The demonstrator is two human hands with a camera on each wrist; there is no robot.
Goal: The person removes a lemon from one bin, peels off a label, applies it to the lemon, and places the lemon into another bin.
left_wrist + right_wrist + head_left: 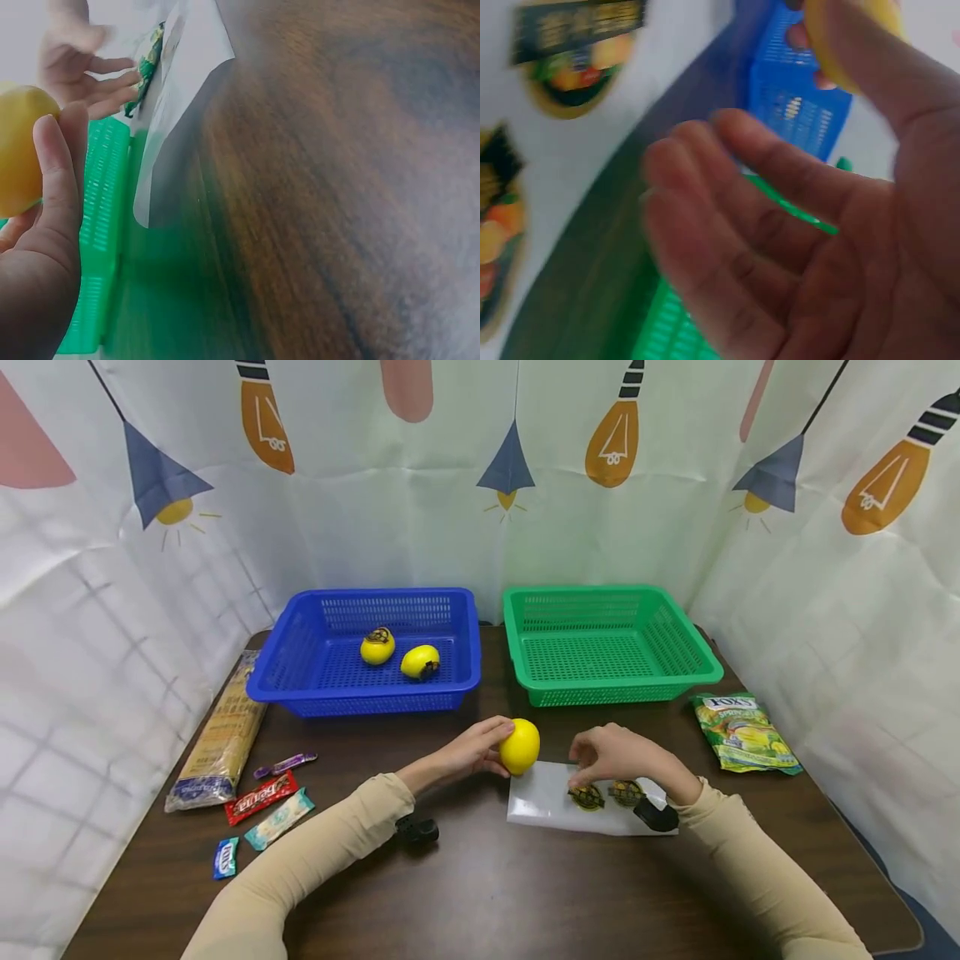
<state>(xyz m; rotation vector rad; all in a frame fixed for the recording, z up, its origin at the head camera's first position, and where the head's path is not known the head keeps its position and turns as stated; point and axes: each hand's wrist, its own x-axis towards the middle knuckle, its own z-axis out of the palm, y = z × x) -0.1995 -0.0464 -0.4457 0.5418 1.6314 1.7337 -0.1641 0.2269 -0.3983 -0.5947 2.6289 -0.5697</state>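
My left hand (pixel 487 749) grips a yellow fruit (pixel 520 747) just above the table, in front of the gap between the two baskets. In the left wrist view the fruit (pixel 16 150) sits against my thumb and palm (pixel 52 195). My right hand (pixel 600 758) hovers with relaxed fingers and holds nothing, over a white plastic bag (pixel 543 802) with two fruit labels that lies flat on the table. The right wrist view shows the empty, blurred palm (pixel 780 247) above that bag (pixel 637 112). Two more yellow fruits (pixel 377 646) (pixel 420 662) lie in the blue basket (pixel 300 681).
An empty green basket (pixel 701 672) stands at the back right, with a green candy bag (pixel 742 732) beside it. At the left lie a long pasta packet (pixel 221 735) and several small candy wrappers (pixel 261 797). Curtains close in the table on three sides.
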